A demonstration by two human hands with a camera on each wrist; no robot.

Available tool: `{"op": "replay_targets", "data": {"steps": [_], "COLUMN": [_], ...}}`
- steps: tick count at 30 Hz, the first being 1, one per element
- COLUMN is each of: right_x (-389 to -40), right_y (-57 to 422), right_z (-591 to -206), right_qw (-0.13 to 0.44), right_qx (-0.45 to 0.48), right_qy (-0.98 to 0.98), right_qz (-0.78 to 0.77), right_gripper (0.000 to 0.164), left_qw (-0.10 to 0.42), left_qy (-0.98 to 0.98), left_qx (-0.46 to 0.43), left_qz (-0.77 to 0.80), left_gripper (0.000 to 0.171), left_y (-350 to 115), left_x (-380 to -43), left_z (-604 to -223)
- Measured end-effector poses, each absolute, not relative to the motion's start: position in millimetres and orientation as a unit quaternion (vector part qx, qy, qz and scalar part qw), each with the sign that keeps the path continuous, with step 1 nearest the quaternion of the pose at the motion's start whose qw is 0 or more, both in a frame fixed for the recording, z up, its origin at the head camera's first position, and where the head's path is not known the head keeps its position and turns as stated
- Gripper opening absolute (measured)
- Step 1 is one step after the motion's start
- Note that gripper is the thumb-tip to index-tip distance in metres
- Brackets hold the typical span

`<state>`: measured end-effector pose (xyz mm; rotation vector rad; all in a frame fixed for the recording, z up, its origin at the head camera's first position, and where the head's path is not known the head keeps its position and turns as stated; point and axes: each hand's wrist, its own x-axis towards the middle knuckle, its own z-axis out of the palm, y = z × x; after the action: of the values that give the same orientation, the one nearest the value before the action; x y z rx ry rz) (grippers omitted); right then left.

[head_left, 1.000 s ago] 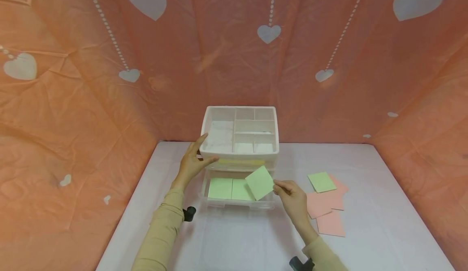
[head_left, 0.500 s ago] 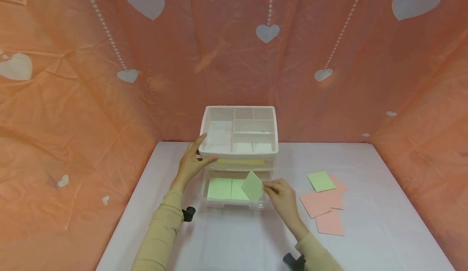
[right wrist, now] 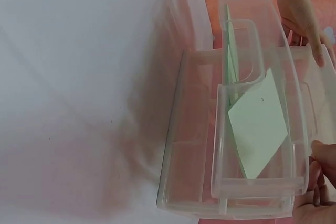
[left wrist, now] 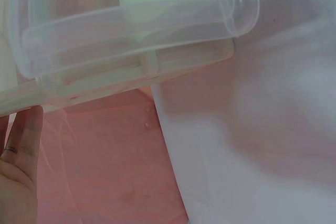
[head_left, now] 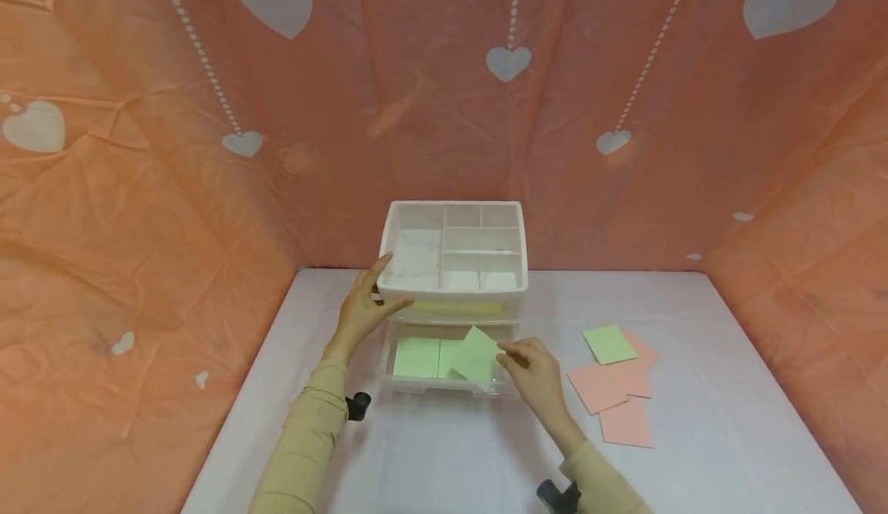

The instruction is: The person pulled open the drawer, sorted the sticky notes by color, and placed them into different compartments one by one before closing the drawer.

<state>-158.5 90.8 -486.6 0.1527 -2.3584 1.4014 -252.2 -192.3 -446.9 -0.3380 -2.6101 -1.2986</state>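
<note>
Left hand point(head_left: 362, 312), head view: gripping the white organizer's point(head_left: 461, 295) corner;
Right hand point(head_left: 537, 371): thumb and finger parted;
Tilted green note point(head_left: 475, 354): in the clear drawer point(head_left: 425, 384); just left of the right, nearer hand, corner toward it;
Left wrist: fingers against organizer;
Right wrist: note seemingly clear of fingertips

Creased orange walls point(head_left: 430, 136), white hearts point(head_left: 275, 4); pale table point(head_left: 749, 391).

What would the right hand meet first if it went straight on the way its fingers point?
Likely the tilted green square note in the clear drawer, just ahead of the right hand; depth is unclear, so the drawer's side might come first.
</note>
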Motion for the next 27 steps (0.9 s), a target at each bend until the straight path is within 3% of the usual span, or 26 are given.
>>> {"op": "replay_targets", "data": {"steps": [12,27], "right_x": [-159,-176], "right_y": [101,159], "right_z": [-483,-484], "right_qw": [0.076,0.042], "right_qx": [-0.007,-0.025], "right_qy": [-0.795,-0.781], "right_qz": [0.602,0.623], "right_gripper": [0.031,0.046], "left_qw": [0.106,0.101], "left_qy": [-0.886,-0.883], "left_qx": [-0.114,-0.114], "left_qz": [-0.436,-0.445], "left_gripper": [0.084,0.085], "left_y": [-192,-192], "left_x": [-250,-250], "left_z": [-445,-445]}}
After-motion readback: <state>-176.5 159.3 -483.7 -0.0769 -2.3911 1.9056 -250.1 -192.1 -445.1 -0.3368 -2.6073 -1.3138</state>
